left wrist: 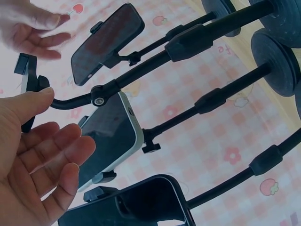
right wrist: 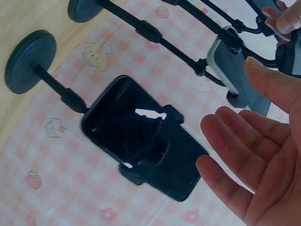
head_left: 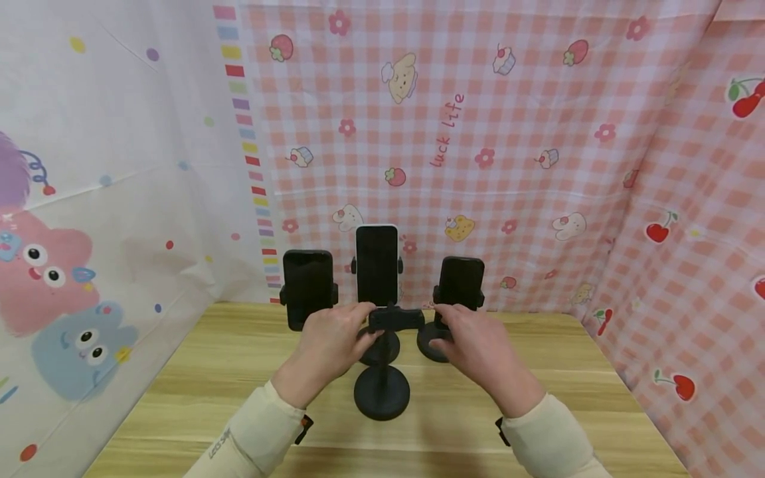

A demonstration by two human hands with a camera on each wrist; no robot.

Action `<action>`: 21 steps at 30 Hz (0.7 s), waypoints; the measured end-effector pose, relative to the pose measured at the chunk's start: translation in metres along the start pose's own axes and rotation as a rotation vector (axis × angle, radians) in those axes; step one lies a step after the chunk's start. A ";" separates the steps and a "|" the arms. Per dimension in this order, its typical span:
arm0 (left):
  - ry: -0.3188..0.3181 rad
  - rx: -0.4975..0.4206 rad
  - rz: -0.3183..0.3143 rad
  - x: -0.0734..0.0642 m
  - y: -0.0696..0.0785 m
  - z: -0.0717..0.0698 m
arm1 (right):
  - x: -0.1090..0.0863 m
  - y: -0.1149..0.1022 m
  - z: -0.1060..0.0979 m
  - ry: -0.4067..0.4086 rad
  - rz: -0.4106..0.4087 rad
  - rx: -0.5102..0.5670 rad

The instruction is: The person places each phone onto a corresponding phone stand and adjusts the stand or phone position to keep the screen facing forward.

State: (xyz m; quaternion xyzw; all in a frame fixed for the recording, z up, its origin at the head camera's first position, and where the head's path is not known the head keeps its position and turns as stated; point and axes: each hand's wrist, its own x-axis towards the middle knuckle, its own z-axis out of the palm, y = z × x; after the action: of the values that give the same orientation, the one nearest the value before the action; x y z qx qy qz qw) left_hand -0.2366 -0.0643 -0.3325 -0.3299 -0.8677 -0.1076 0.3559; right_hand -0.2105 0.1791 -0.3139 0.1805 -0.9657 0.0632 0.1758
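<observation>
My left hand (head_left: 335,338) pinches the left end of a black phone holder's clamp (head_left: 396,320) between thumb and fingers. No phone sits in this clamp. The holder stands upright on its round base (head_left: 382,393); its thin bent stem (left wrist: 70,102) shows in the left wrist view. My right hand (head_left: 478,342) is just right of the clamp, with fingers loosely bent and a gap to it. In the right wrist view that hand (right wrist: 258,165) holds nothing, and a phone (right wrist: 141,139) in another holder is beyond its fingers.
Behind stand three more black holders bearing phones: a left phone (head_left: 308,285), a white-edged middle phone (head_left: 377,265) and a right phone (head_left: 461,282). They stand on a wooden table (head_left: 197,392) before a pink checked cloth (head_left: 526,86).
</observation>
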 end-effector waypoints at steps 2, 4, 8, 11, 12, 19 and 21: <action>-0.013 0.012 -0.008 -0.001 0.000 0.000 | -0.003 0.004 0.002 -0.010 0.019 0.009; -0.034 0.021 -0.013 -0.004 -0.001 0.000 | -0.007 0.008 0.005 -0.020 0.032 0.018; -0.139 0.012 -0.062 -0.010 -0.001 0.001 | -0.015 0.018 0.011 -0.031 0.055 0.023; -0.235 -0.011 -0.118 -0.016 0.000 0.001 | -0.021 0.025 0.016 -0.051 0.073 0.022; -0.264 -0.017 -0.135 -0.017 0.000 0.001 | -0.023 0.027 0.016 -0.064 0.082 0.023; -0.471 -0.017 -0.204 -0.025 0.000 0.001 | -0.032 0.043 0.021 -0.217 0.183 0.049; -0.535 -0.013 -0.218 -0.027 0.001 0.000 | -0.033 0.049 0.021 -0.283 0.218 0.061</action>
State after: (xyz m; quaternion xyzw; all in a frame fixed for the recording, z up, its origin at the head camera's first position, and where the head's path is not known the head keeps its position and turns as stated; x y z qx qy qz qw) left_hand -0.2219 -0.0772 -0.3512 -0.2536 -0.9604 -0.0599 0.0988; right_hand -0.2059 0.2313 -0.3481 0.0870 -0.9923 0.0849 0.0245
